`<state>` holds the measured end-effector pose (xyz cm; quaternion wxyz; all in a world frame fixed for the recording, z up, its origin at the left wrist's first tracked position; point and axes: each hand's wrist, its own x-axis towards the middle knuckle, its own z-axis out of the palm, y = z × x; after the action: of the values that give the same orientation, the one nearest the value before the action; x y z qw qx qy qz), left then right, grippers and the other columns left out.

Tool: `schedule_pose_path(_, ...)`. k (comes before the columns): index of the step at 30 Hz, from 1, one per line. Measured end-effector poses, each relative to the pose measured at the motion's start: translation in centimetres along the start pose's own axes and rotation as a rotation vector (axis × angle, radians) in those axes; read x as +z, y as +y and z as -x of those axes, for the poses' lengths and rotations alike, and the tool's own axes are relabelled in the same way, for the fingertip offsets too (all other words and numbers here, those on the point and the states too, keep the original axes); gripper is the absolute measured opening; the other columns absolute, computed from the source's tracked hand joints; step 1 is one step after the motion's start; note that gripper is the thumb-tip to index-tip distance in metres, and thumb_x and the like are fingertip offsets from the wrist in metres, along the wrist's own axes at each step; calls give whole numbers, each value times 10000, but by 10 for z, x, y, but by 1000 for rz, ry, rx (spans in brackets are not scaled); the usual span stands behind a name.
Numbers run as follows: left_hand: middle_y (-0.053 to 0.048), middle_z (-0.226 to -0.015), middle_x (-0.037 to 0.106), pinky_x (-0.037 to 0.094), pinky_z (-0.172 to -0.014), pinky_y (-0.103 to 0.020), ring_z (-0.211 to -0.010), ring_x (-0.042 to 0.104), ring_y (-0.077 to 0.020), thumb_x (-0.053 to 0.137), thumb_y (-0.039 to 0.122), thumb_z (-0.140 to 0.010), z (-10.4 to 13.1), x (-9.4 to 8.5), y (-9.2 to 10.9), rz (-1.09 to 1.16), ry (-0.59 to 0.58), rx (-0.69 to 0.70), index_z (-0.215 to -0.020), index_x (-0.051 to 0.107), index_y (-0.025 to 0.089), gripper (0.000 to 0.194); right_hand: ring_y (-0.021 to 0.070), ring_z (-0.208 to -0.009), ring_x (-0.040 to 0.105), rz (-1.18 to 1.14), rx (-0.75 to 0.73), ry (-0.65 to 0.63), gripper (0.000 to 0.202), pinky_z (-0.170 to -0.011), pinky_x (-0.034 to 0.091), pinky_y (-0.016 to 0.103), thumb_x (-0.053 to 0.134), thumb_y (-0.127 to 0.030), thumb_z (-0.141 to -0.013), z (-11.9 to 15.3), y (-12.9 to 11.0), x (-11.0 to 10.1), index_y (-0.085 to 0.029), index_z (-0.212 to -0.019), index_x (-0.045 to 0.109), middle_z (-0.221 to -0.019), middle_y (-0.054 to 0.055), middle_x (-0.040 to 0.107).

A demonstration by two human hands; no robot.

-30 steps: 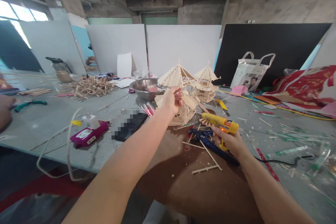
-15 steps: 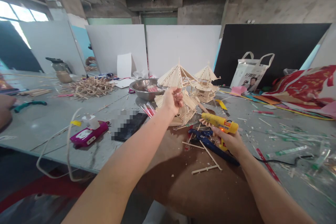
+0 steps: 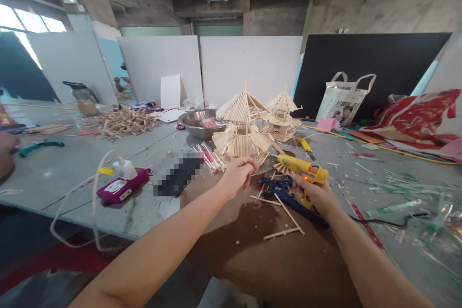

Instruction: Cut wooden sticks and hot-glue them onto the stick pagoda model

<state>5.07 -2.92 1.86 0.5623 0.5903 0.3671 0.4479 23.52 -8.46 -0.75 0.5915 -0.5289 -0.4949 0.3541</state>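
My right hand (image 3: 313, 193) grips a yellow hot glue gun (image 3: 301, 168), its nozzle pointing left and a small orange light lit on its side. My left hand (image 3: 238, 177) is low at the front base of a pagoda model (image 3: 245, 142) built of thin wooden sticks. Its fingers are pinched together, and whatever may be between them is too small to make out. Behind the model on the right stands a smaller stick pagoda (image 3: 283, 110). Blue-handled pliers (image 3: 288, 197) and loose wooden sticks (image 3: 281, 234) lie below the glue gun on a brown board (image 3: 231, 231).
A metal bowl (image 3: 197, 125) and a heap of short sticks (image 3: 124, 122) are at the back left. A purple power strip (image 3: 122, 187) with a white cord sits at the left front. Plastic wrappers (image 3: 400, 207) litter the right side. Another person's hand (image 3: 7, 154) shows at the left edge.
My left hand has moved down from the pagoda's upper roof to its front base. The glue gun and my right hand have hardly moved.
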Motion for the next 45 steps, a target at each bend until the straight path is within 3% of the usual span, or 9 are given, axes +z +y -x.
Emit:
schedule_pose_path(3, 18, -524, 540, 214, -294, -170, -276, 376, -36, 481, 114, -583, 1, -5, 0, -37, -13, -25, -590, 564, 148, 90, 62, -324, 352, -4, 27, 15, 294, -325, 290, 214, 626, -452, -538, 1, -1, 1, -179, -546, 517, -403, -39, 449)
schedule_pose_path(8, 44, -533, 531, 217, -292, -171, -277, 364, -40, 584, 273, -618, -23, -4, 14, 309, 141, -38, -820, 514, 193, 228, 57, -320, 347, -62, 42, 13, 284, -323, 298, 210, 649, -430, -527, 1, 1, 1, -179, -567, 523, -405, -46, 447)
schedule_pose_path(15, 65, -477, 467, 214, -324, -182, -286, 320, -24, 614, 313, -627, -59, 24, 40, 660, 106, -32, -685, 446, 177, 224, 57, -315, 356, -81, 33, -5, 270, -321, 294, 206, 650, -422, -530, -1, 0, 0, -185, -546, 522, -407, -43, 459)
schedule_pose_path(25, 82, -421, 372, 207, -330, -174, -282, 292, -25, 455, 223, -763, -74, 33, 50, 704, 56, 13, -714, 480, 165, 80, 52, -300, 358, -101, 38, 28, 286, -305, 294, 194, 660, -424, -515, -2, 1, -1, -172, -569, 537, -401, -43, 474)
schedule_pose_path(30, 56, -487, 409, 243, -340, -192, -317, 337, -42, 378, 312, -801, -64, 30, 35, 372, 62, 123, -627, 415, 175, 224, 56, -294, 362, -100, 16, 41, 288, -296, 290, 194, 655, -427, -522, -4, 3, -3, -171, -518, 522, -378, -38, 463)
schedule_pose_path(35, -30, -722, 487, 397, -602, -250, -663, 480, -110, 401, 337, -789, -42, 12, 25, -541, 360, 712, -574, 439, 166, 277, 57, -298, 361, -99, -9, 44, 280, -295, 295, 195, 648, -424, -544, -6, 6, -5, -172, -522, 528, -370, -39, 456)
schedule_pose_path(38, -72, -895, 489, 381, -755, -318, -813, 466, -144, 362, 314, -808, -37, 5, 30, -813, 466, 913, -594, 456, 164, 277, 59, -295, 364, -92, -11, 42, 284, -291, 291, 197, 650, -424, -543, -5, 6, -4, -169, -516, 528, -367, -35, 458)
schedule_pose_path(41, -69, -905, 510, 390, -757, -308, -785, 485, -129, 333, 291, -821, -43, 6, 40, -831, 371, 937, -629, 462, 171, 261, 61, -292, 367, -86, 1, 46, 291, -288, 289, 197, 651, -430, -535, -5, 5, -4, -168, -509, 527, -362, -35, 453)
schedule_pose_path(45, 11, -558, 474, 392, -506, -220, -480, 463, -76, 290, 315, -832, -55, 9, 48, -616, 142, 647, -673, 447, 175, 264, 53, -307, 374, -95, -17, 49, 283, -295, 296, 191, 646, -420, -548, -5, 7, -5, -168, -504, 524, -401, -28, 478)
